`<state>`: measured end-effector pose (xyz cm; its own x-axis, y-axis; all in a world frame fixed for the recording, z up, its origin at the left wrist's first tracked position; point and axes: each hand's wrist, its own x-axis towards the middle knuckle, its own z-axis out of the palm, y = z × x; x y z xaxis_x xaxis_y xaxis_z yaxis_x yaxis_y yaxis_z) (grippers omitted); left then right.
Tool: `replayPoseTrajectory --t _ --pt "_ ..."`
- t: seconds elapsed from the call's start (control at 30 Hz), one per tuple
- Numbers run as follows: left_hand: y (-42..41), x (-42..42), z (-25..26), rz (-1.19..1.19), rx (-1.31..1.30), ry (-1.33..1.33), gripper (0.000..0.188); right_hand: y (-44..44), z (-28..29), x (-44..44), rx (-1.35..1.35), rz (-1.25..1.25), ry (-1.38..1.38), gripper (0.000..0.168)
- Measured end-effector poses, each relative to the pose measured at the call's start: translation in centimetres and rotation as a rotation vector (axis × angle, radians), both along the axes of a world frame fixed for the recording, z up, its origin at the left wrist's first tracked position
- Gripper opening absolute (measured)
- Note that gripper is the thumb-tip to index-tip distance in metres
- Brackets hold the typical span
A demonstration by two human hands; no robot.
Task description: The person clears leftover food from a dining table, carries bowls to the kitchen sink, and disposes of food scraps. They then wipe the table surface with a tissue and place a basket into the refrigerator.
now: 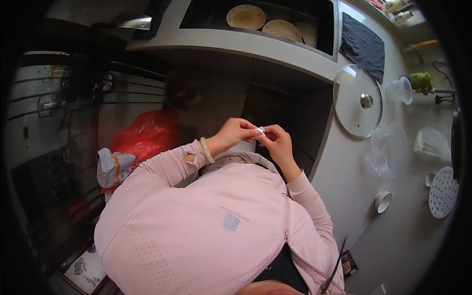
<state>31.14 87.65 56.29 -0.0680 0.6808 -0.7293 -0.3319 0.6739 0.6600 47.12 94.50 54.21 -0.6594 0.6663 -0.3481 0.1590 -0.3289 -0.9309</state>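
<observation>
Both hands meet in front of my chest around a small white piece [260, 130], perhaps garlic or crumpled paper; it is too small to tell. My left hand [236, 131], with a pale bangle [207, 150] at its wrist, pinches the piece from the left. From the other side, the thumb and fingers of my right hand [277, 141] grip it too. Fingertips cover part of it. Below the hands is a dark recess [273, 107] under the counter. Beside my left sleeve sits a red plastic bag [147, 132], with a white printed packet [113, 167] against it.
Two plates [246, 17] with food remains lie in a dark recessed area behind the counter edge [236, 50]. Along the right counter are a dark cloth [362, 46], a glass lid [357, 101], a plastic cup [399, 91], a clear bag [385, 149], a small bowl [383, 202] and a perforated steamer plate [442, 192].
</observation>
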Motion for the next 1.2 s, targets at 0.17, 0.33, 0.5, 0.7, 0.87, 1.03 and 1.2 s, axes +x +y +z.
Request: replayPoseTrajectory --t 0.17,0.33,0.5,0.7,0.87,1.03,1.2 --pt "1.5 -13.9 -4.4 0.325 -0.056 0.249 0.016 5.3 1.4 -10.1 -0.025 0.103 0.092 0.044" --pt "-0.6 -27.0 -12.1 0.645 -0.127 0.462 0.018 8.4 -1.6 -8.4 0.024 0.079 -0.076 0.033" --pt "-1.1 -35.4 -18.8 0.719 -0.272 0.459 0.042 11.1 -4.0 -2.7 0.054 -0.066 -0.254 0.026" --pt "0.4 -35.4 -21.2 0.583 -0.443 0.541 0.011 18.4 -4.9 4.2 0.028 -0.343 -0.26 0.014" --pt "6.3 -25.4 -16.6 0.251 -0.453 0.624 0.013 30.6 -8.1 14.0 0.081 -0.728 -0.283 0.019" --pt "13.3 -15.9 -9.3 -0.243 -0.453 0.727 0.028 45.5 -15.3 27.5 0.51 -1.356 -0.589 0.031" --pt "20.5 -12.6 -7.0 -0.183 -0.342 0.637 0.023 52.8 -13.5 31.6 -0.324 -1.379 -0.133 0.022"
